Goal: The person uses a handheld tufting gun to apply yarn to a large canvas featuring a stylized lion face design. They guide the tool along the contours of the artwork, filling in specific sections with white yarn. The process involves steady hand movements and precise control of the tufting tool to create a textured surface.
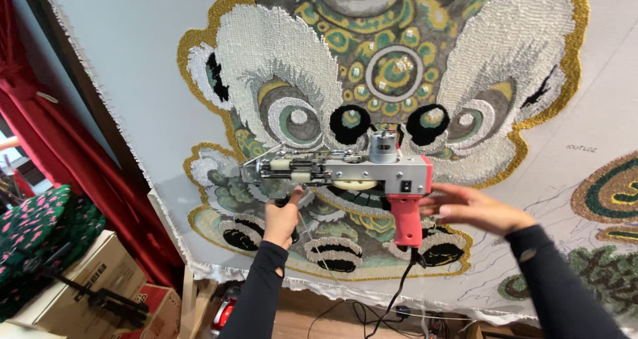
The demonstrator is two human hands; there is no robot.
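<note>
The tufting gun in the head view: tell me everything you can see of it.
The tufting gun has a grey metal body lying level, with a needle mechanism at its left end, a silver motor on top and a red pistol grip hanging down. A black cord runs from the grip. It is held before the tufted cloth. The left hand grips its black front handle; the right hand, fingers spread, is beside the red grip.
</note>
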